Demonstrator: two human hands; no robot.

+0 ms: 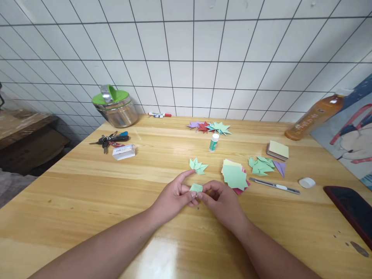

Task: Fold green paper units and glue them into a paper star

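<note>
A small folded piece of green paper [196,188] is pinched between my two hands above the wooden table. My left hand [176,193] grips its left and lower edge, with the index finger stretched out toward a green folded paper leaf shape [198,166] just beyond. On the other side, my right hand [220,199] holds the paper's right corner between thumb and fingertips. Close to the right hand lies a stack of square paper sheets [235,176], green on top with yellow and magenta below. Farther right are several green folded pieces [261,166] and a purple folded triangle [279,168].
A utility knife [274,186], white cap [307,183] and phone [351,211] lie right. Behind stand a glue stick [214,142], folded paper stars [208,127] and a tilted drink bottle [318,116]. Keys [109,140], a small white box [124,152] and a steel pot [117,110] occupy the left.
</note>
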